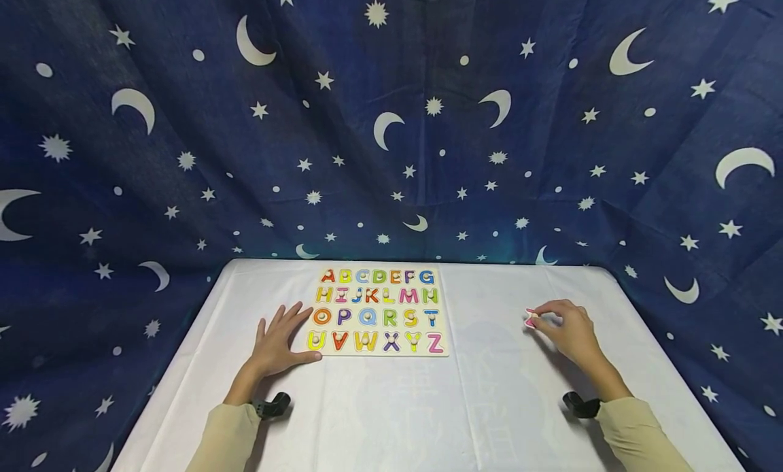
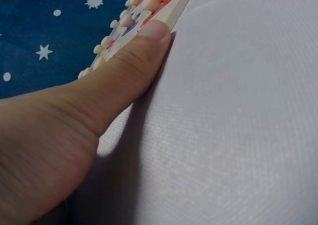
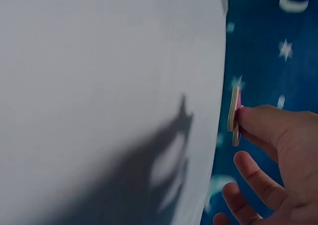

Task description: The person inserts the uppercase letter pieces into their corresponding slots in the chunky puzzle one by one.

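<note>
A wooden alphabet puzzle board lies flat on the white table, its colored letters in rows and nearly all with small knobs. The pink Z place at its lower right shows no knob. My left hand spreads its fingers along the board's left side; in the left wrist view the thumb touches the board's edge. Off to the right of the board, my right hand pinches a pink letter puzzle piece between thumb and fingers. The right wrist view shows this piece edge-on, above the table.
White cloth covers the table. Behind and around it hangs a dark blue curtain with moons and stars. Each wrist wears a black camera, the left one and the right one both close over the tabletop.
</note>
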`<act>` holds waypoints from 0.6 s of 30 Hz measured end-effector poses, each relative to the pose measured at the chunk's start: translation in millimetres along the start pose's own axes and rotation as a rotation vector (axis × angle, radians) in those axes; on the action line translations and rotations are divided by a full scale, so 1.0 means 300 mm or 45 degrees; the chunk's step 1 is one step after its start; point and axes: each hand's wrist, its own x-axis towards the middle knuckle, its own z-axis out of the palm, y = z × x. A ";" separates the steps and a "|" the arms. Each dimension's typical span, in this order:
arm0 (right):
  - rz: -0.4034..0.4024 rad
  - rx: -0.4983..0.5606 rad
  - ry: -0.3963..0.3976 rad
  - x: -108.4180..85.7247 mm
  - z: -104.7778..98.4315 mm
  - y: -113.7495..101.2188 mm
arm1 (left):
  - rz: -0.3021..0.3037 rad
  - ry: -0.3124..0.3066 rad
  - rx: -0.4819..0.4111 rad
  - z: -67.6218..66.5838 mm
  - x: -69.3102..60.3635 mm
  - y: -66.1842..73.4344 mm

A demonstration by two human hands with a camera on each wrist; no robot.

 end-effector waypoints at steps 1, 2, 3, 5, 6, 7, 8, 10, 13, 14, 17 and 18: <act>-0.031 0.022 0.007 0.007 0.015 -0.023 | 0.000 -0.001 -0.001 0.001 0.000 -0.001; -0.059 0.045 0.010 0.014 0.033 -0.046 | 0.002 -0.002 -0.001 0.002 0.000 -0.001; -0.085 0.068 0.012 0.019 0.051 -0.069 | 0.002 -0.003 -0.001 0.003 0.000 -0.002; -0.125 0.110 0.011 0.029 0.089 -0.112 | 0.006 0.001 -0.005 0.004 -0.001 -0.001; -0.139 0.124 0.004 0.034 0.107 -0.134 | 0.007 0.003 -0.006 0.004 -0.001 -0.001; -0.147 0.137 -0.008 0.037 0.125 -0.156 | 0.008 0.006 -0.007 0.004 -0.001 -0.001; -0.154 0.150 -0.020 0.041 0.144 -0.178 | 0.009 0.009 -0.005 0.003 -0.001 -0.002; -0.156 0.163 -0.051 0.043 0.178 -0.223 | 0.010 0.013 -0.007 0.003 -0.002 -0.002; -0.146 0.162 -0.118 0.037 0.230 -0.286 | 0.003 0.006 0.002 0.003 -0.002 -0.003; -0.139 0.160 -0.143 0.033 0.247 -0.305 | -0.001 0.002 0.003 0.002 -0.003 -0.003; -0.113 0.152 -0.204 0.020 0.293 -0.353 | 0.000 0.001 -0.001 0.002 -0.004 0.000; -0.101 0.156 -0.220 0.015 0.306 -0.366 | 0.001 0.004 -0.004 0.001 -0.004 0.001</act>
